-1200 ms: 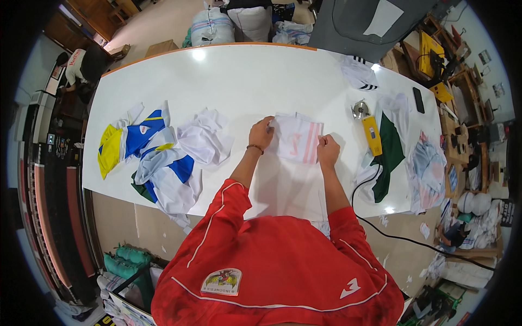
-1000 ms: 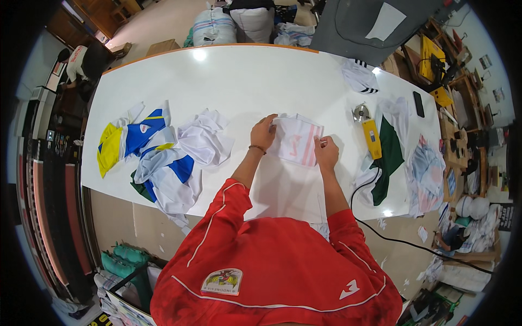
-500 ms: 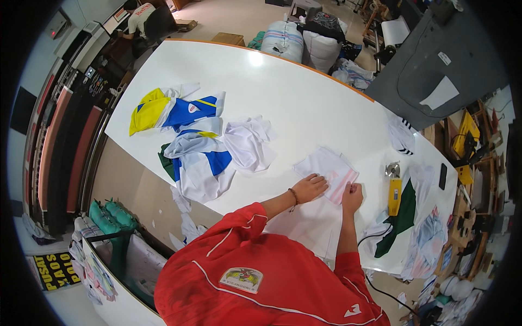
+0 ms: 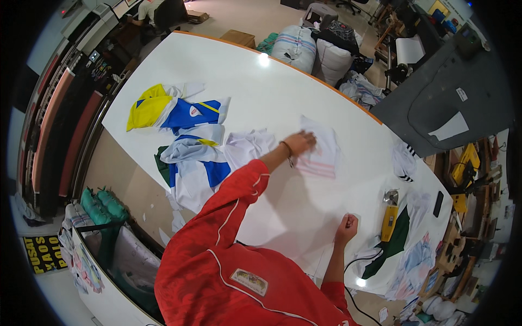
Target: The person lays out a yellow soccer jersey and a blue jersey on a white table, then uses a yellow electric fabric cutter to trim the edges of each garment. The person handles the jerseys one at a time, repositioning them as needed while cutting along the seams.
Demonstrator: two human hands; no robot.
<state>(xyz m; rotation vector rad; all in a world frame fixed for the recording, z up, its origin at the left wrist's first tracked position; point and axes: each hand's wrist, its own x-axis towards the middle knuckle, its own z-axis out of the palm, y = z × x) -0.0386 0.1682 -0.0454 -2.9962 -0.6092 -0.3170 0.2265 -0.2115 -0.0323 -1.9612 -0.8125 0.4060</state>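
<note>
A white cloth piece with pink stripes [image 4: 319, 169] lies on the white table, away from its near edge. My left hand [image 4: 300, 143] is over the left part of this cloth, and motion smears its fingers. Nearer to me, my right hand [image 4: 346, 228] is closed with curled fingers above the tabletop, apart from the cloth; what it may hold is hidden. A yellow hand-held cutter with a round metal head [image 4: 389, 223] lies to the right of that hand, on dark green cloth [image 4: 399, 239].
Crumpled white cloth [image 4: 250, 146] and blue, yellow and white garment pieces [image 4: 190, 117] lie at the left. Right of the cutter are a black phone [image 4: 438, 204] and loose pale cloth [image 4: 416, 263]. A black cord [image 4: 350, 290] hangs over the near edge. A grey panel [image 4: 435, 98] stands far right.
The striped cloth has moved farther from me and turned, with my left hand following it. My right hand has let go of the cloth's edge and drawn back toward me.
</note>
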